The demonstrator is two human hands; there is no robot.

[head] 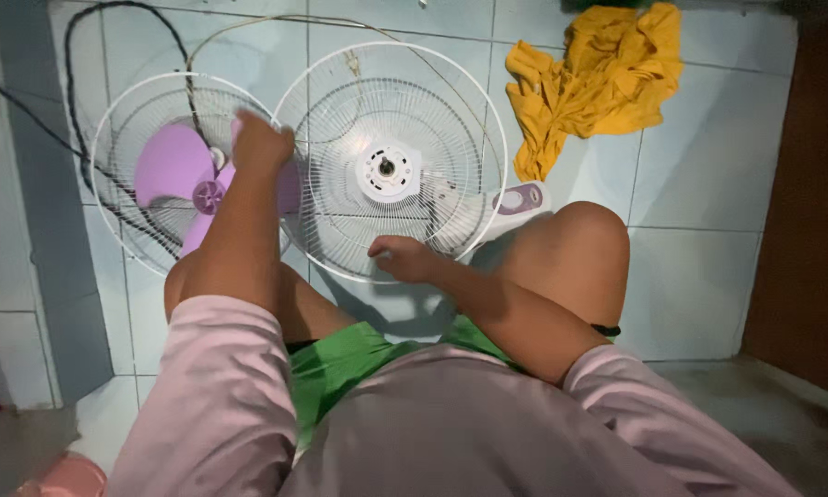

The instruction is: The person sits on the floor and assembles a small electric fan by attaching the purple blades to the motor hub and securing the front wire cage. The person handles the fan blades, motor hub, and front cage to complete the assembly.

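White rear fan grille (391,161), right hand (403,259) fingers on its lower rim

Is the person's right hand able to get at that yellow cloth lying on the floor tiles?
Probably yes, with a stretch. The right hand rests at the near rim of the white fan grille; the yellow cloth lies beyond it, past the raised knee, with bare tiles between.

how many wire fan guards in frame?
2. One round white wire fan guard lies on the tiled floor at left, holding the purple fan blade, under the left hand. The other white guard, with the motor hub, is at centre, touched by the right hand.
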